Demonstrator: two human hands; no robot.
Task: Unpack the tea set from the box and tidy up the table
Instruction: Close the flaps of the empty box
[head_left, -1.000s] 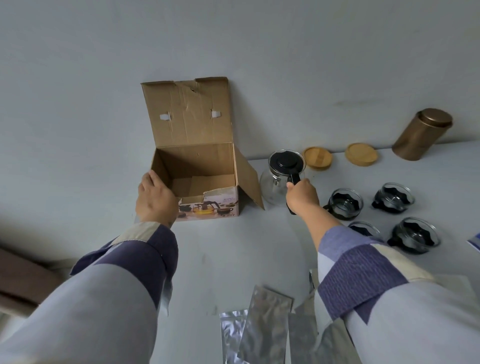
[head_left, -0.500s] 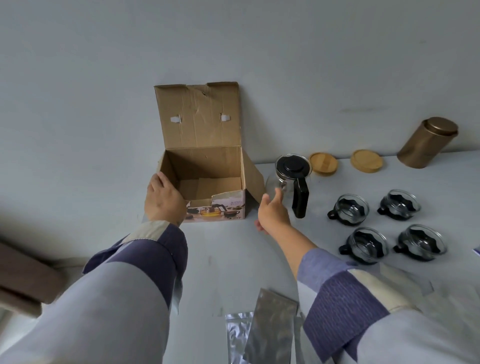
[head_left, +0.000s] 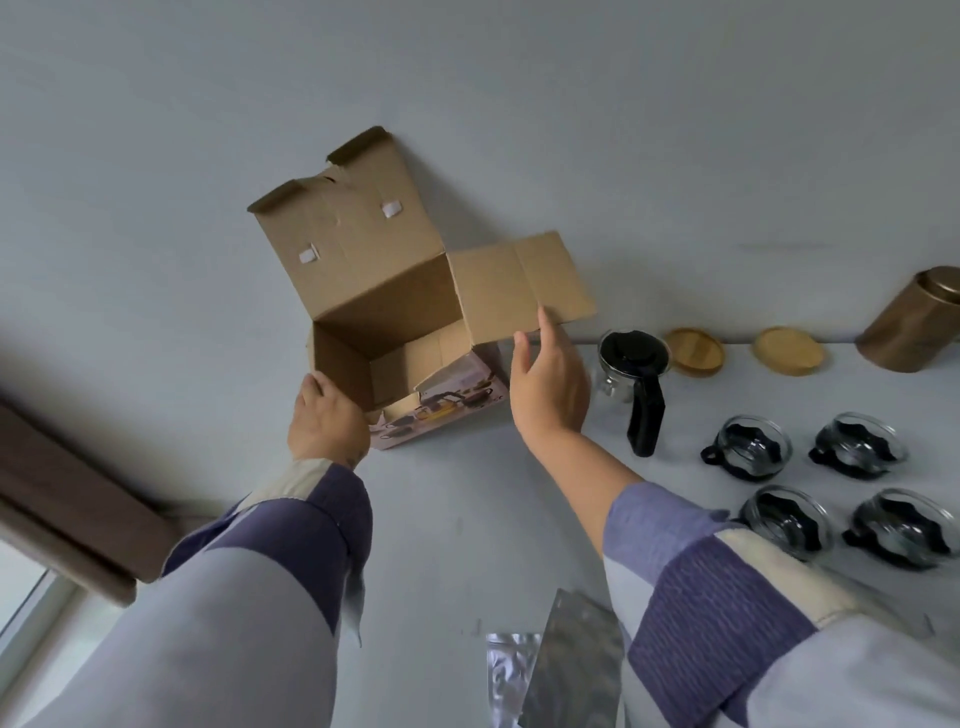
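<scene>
Steadying tilted cardboard box (head_left: 395, 322) on bench (head_left: 457, 519): left hand (head_left: 327, 423) clamped on corner; right hand (head_left: 550, 387) open-fingered against side flap (head_left: 519, 291).

Landmark: open brown cardboard box (head_left: 395, 332), tilted on the white table (head_left: 457, 519).
Box mouth: unobstructed from above (nothing visible inside).
Left of box: left hand (head_left: 327, 421) grips the near-left corner.
Right of box: side flap (head_left: 519, 283) spreads outward, right hand (head_left: 550, 384) open at its edge.
Further right: glass teapot with black lid and handle (head_left: 631, 376), just beside that hand.
In front of box: bare tabletop, then silver foil pouches (head_left: 566, 665) near the bottom edge.
</scene>
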